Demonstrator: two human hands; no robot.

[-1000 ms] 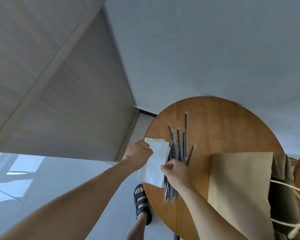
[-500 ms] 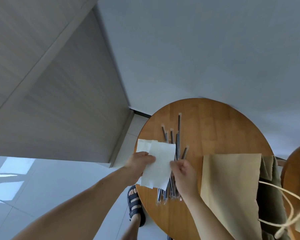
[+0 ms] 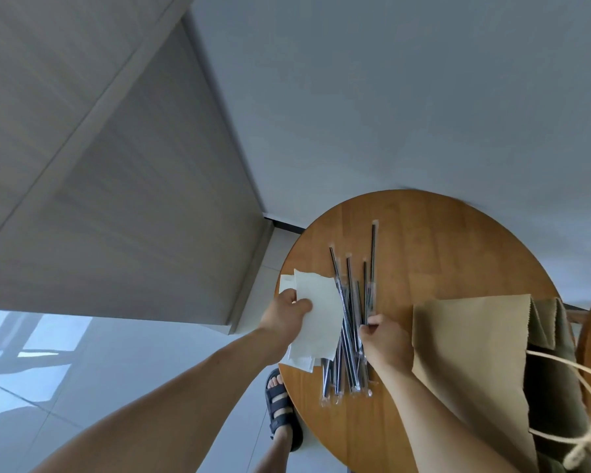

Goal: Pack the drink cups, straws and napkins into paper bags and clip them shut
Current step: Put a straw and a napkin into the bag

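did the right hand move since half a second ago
Yes: the right hand has left the napkin and shifted rightward toward the paper bag, and its fingers now pinch the straws.

A single wide-angle camera worn on the head looks forward and steeply down, so both forearms enter from the bottom edge. The round worktop (image 3: 423, 233) sits low and right in frame, within arm's reach, near enough to tell single straws (image 3: 347, 302) and the napkin (image 3: 321, 322) edges. Left grip (image 3: 284, 315) and right grip (image 3: 386, 339) lie just below centre. Floor (image 3: 82, 370) fills the lower left, wall (image 3: 389, 97) the top
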